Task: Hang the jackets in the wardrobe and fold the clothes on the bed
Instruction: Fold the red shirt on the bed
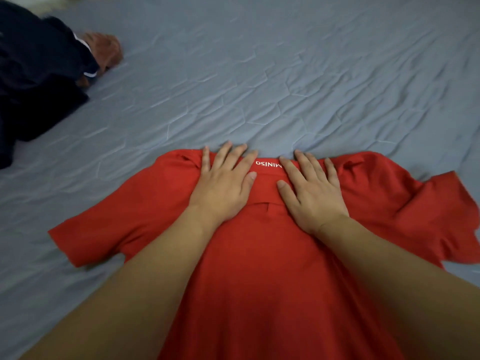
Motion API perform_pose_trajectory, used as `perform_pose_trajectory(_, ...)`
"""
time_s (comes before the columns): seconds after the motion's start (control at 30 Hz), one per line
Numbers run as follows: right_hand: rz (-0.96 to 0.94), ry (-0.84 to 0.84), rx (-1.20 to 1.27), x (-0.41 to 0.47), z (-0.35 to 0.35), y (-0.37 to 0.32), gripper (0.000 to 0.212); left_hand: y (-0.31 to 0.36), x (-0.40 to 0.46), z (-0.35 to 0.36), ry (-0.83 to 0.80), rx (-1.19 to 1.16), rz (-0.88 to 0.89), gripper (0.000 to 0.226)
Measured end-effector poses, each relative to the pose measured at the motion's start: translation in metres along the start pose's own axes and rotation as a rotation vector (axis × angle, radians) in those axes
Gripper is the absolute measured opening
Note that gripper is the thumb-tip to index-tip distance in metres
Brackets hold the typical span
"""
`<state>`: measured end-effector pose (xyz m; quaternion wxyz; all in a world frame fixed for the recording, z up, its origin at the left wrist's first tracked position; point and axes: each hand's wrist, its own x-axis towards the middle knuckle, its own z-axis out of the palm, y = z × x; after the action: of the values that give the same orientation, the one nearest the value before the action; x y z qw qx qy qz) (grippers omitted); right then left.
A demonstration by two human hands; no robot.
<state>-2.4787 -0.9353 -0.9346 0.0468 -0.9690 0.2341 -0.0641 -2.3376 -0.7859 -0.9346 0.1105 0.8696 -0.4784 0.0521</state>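
Red short-sleeved polo shirt [259,255] lies flat on the blue-grey bed [259,87], collar at twelve o'clock, length running toward six; my left hand [223,183] and right hand [309,193] press it, fingers straight.

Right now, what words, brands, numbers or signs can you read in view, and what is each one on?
"MINISO": white letters on the collar band of the red shirt, upside down from this view, between the left hand and the right hand.
Dark clothes at far left: white trim shows, but no lettering can be read.
Bed sheet: no text.
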Motion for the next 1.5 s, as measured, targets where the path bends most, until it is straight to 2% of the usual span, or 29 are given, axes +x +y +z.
perform_pose_trajectory(0.2,-0.064,0.048,-0.135,0.011,0.005,0.009,0.070,0.001,0.003,0.005,-0.021,0.101,-0.030,0.058)
perform_pose_trajectory(0.3,-0.041,0.041,-0.242,0.002,0.003,0.000,0.069,0.000,-0.022,-0.005,-0.089,0.106,-0.148,0.066)
perform_pose_trajectory(0.43,0.096,-0.011,-0.333,-0.021,-0.016,-0.030,0.063,-0.028,-0.092,-0.036,-0.174,0.164,-0.350,0.070)
perform_pose_trajectory(0.5,0.061,-0.009,-0.323,-0.026,-0.032,-0.059,0.062,-0.045,-0.127,-0.057,-0.084,0.122,-0.485,0.070)
perform_pose_trajectory(0.53,-0.019,-0.016,-0.288,-0.024,-0.040,-0.079,0.064,-0.054,-0.143,-0.067,0.007,0.101,-0.581,0.071)
perform_pose_trajectory(0.6,-0.219,-0.046,-0.108,-0.011,-0.049,-0.127,0.065,-0.077,-0.170,-0.083,0.214,-0.037,-0.892,0.074)
perform_pose_trajectory(0.67,-0.351,-0.135,0.097,0.010,-0.053,-0.182,0.062,-0.101,-0.186,-0.094,0.217,-0.303,-1.217,0.075)
perform_pose_trajectory(0.7,-0.343,-0.203,0.165,0.023,-0.053,-0.208,0.061,-0.108,-0.187,-0.093,0.165,-0.407,-1.265,0.077)
perform_pose_trajectory(0.77,-0.279,-0.348,0.201,0.052,-0.047,-0.246,0.064,-0.109,-0.183,-0.095,0.135,-0.665,-1.175,0.071)
perform_pose_trajectory(0.87,-0.356,-0.420,-0.250,0.082,-0.035,-0.274,0.061,-0.104,-0.180,-0.088,0.205,-1.002,-1.033,0.044)
perform_pose_trajectory(0.9,-0.411,-0.397,-0.368,0.087,-0.033,-0.278,0.050,-0.108,-0.181,-0.085,0.228,-1.026,-1.031,0.041)
perform_pose_trajectory(0.97,-0.521,-0.370,-0.374,0.093,-0.032,-0.286,0.021,-0.119,-0.186,-0.083,0.258,-1.034,-1.055,0.037)
perform_pose_trajectory(1.03,-0.582,-0.369,-0.315,0.096,-0.039,-0.291,0.014,-0.128,-0.186,-0.088,0.268,-1.020,-1.087,0.032)
perform_pose_trajectory(1.1,-0.586,-0.316,-0.213,0.099,-0.051,-0.287,0.023,-0.130,-0.179,-0.100,0.277,-0.835,-1.114,0.032)
perform_pose_trajectory(1.17,-0.488,-0.258,-0.016,0.100,-0.062,-0.273,0.026,-0.115,-0.167,-0.116,0.391,-0.611,-1.055,0.033)
perform_pose_trajectory(1.23,-0.281,-0.247,0.305,0.096,-0.075,-0.253,0.020,-0.094,-0.153,-0.133,0.522,-0.529,-0.954,0.032)
perform_pose_trajectory(1.3,-0.064,-0.273,0.633,0.088,-0.087,-0.226,0.014,-0.078,-0.141,-0.144,0.577,-0.452,-0.867,0.030)
perform_pose_trajectory(1.4,0.201,-0.349,0.914,0.076,-0.108,-0.169,0.006,-0.044,-0.126,-0.150,0.467,-0.289,-0.586,0.027)
perform_pose_trajectory(1.47,0.375,-0.388,1.007,0.069,-0.120,-0.128,0.017,-0.011,-0.120,-0.148,0.293,-0.245,-0.322,0.030)
perform_pose_trajectory(1.5,0.442,-0.419,1.027,0.065,-0.123,-0.110,0.024,0.000,-0.120,-0.146,0.230,-0.238,-0.246,0.034)
